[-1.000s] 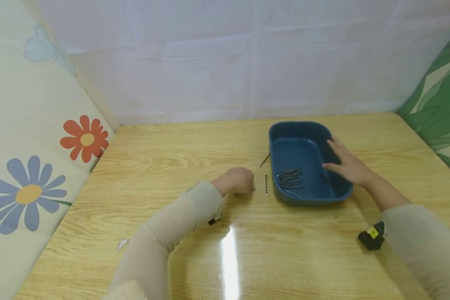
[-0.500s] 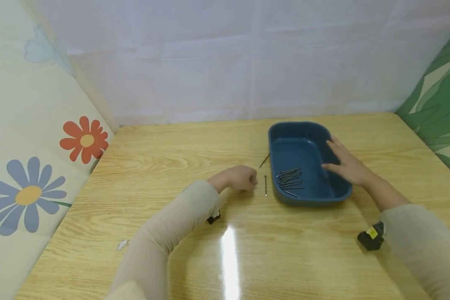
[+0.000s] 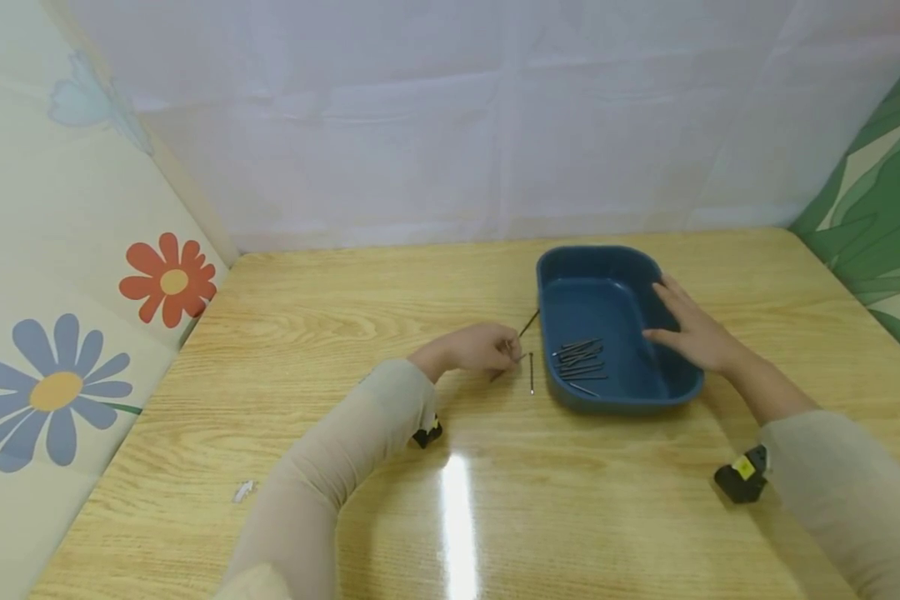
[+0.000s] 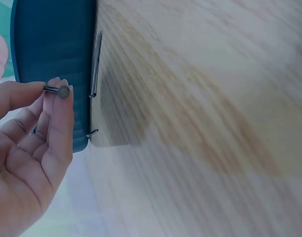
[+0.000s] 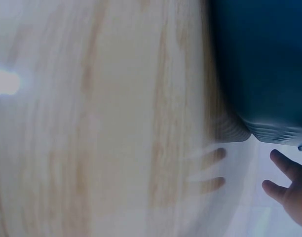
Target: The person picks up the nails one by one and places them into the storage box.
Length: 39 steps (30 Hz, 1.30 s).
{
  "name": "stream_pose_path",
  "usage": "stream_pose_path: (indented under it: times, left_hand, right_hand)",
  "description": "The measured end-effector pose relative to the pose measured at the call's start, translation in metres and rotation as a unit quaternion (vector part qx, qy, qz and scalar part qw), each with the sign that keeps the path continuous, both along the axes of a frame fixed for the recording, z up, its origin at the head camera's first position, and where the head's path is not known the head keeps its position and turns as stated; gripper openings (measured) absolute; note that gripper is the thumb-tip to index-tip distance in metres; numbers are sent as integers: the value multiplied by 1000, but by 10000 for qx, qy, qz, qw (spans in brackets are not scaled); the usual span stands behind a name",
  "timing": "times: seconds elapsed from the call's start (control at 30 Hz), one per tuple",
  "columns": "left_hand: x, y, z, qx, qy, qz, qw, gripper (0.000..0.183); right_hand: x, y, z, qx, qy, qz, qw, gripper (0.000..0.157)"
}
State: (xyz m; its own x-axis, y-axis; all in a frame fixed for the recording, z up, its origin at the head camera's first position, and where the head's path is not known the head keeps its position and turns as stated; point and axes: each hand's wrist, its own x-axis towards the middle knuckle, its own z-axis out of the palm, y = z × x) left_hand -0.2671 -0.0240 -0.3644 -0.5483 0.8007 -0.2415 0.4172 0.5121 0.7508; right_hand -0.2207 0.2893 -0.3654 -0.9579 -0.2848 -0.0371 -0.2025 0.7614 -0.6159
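My left hand [image 3: 480, 348] pinches a nail [image 4: 52, 89] between thumb and fingertips, just left of the blue basin [image 3: 622, 406]; its round head shows in the left wrist view. Two more nails lie on the table beside the basin's left wall: one nail [image 3: 532, 377] close to my left hand, the other nail [image 3: 528, 322] farther back against the wall. Inside the basin, several dark nails [image 3: 581, 358] form a loose pile at the front left. My right hand [image 3: 696, 333] rests on the basin's right rim with fingers spread; in the right wrist view only some fingertips show.
The wood-grain table [image 3: 330, 317] reaches back to a white cloth backdrop [image 3: 420, 150]. A small white scrap [image 3: 244, 491] lies at the front left. Flower-printed panels [image 3: 60, 387] stand on the left, a green leaf panel [image 3: 885, 200] on the right.
My left hand has lifted slightly and turned, bringing the pinched nail into view near the basin. My right hand and the basin have stayed put.
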Motion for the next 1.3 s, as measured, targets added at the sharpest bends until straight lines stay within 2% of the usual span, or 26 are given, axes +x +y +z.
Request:
stream_pose_path:
  times: [0.2,0.33,0.57,0.9,1.3]
  left_hand:
    - [0,1,6,424,-748,154,9962,15]
    - [1,4,15,617,-973,209,9931,16]
    - [-2,15,26,852,-1003,168,9912,12]
    - [-2,32,35,1015,-1145,231,9879,10]
    - [-6,49,33,1008,-733,248,9919,9]
  right_hand:
    - [0,0,-1,-11,69,36,10000,73]
    - [0,1,-1,-17,89,44,9999,73]
    - [0,1,-1,5,44,27,10000,73]
    - [0,1,-1,2,98,28,9999,73]
    - [0,1,-1,-29,71,24,10000,73]
